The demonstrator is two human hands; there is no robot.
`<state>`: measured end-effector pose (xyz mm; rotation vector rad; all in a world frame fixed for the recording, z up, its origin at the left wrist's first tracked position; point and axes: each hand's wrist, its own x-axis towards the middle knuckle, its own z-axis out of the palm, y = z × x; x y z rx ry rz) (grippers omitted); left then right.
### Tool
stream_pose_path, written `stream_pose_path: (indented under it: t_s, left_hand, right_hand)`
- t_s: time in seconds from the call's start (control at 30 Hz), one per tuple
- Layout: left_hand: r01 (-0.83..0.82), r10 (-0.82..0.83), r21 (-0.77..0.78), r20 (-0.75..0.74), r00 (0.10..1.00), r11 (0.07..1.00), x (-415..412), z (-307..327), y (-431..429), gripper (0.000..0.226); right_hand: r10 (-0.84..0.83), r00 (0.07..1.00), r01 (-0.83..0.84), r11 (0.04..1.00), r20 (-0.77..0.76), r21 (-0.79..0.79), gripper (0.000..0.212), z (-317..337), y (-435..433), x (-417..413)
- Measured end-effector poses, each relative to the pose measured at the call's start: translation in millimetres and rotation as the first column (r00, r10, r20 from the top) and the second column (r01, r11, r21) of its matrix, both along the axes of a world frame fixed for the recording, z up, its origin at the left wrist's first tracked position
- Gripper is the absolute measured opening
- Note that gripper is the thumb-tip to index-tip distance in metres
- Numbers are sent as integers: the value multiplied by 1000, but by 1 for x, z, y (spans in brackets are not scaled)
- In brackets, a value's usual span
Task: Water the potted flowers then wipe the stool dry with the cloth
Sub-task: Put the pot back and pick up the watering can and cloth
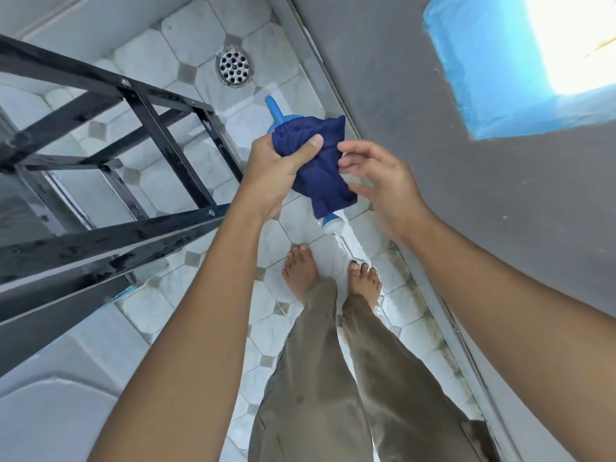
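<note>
A dark blue cloth (320, 168) hangs bunched in front of me over the tiled floor. My left hand (280, 165) grips its upper left part, thumb pressed across the fabric. My right hand (376, 185) is just to the right with spread fingers, fingertips touching the cloth's edge. Below the cloth a blue watering can lies on the floor, its spout (275, 110) and its blue-and-white end (333, 223) showing past the fabric. The black metal frame (160, 141), wet with drops, stands to the left. No potted flowers are in view.
A round metal floor drain (234, 65) sits in the white tiles (186, 38) ahead. A grey wall (433, 161) with a bright blue-framed opening (500, 78) runs along the right. My bare feet (301, 271) stand on wet tiles. A white surface (50, 411) is at lower left.
</note>
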<state>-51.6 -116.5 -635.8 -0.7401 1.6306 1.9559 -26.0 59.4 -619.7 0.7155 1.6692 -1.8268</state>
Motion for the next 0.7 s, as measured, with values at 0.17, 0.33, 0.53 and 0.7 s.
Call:
stream_pose_path:
  t_s: [0.17,0.33,0.53,0.7]
  left_hand:
    - [327,-326,45,-17,945,944,-6,16,-12,35]
    - [60,-76,388,27,997,920,-3,14,-17,43]
    - [-322,290,189,180,940,928,6,-34,-25,47]
    - [-384,371,-4,263,891,923,18,-77,-30,43]
  right_hand:
    - [216,976,-215,976,29,-32,90,-28,10,-3]
    - [431,890,-411,900,150,-147,50,-36,20,-7]
    - [10,963,18,995,271,-101,14,-42,15,-23]
    - [-135,976,92,968,172,235,32,-70,-14,-53]
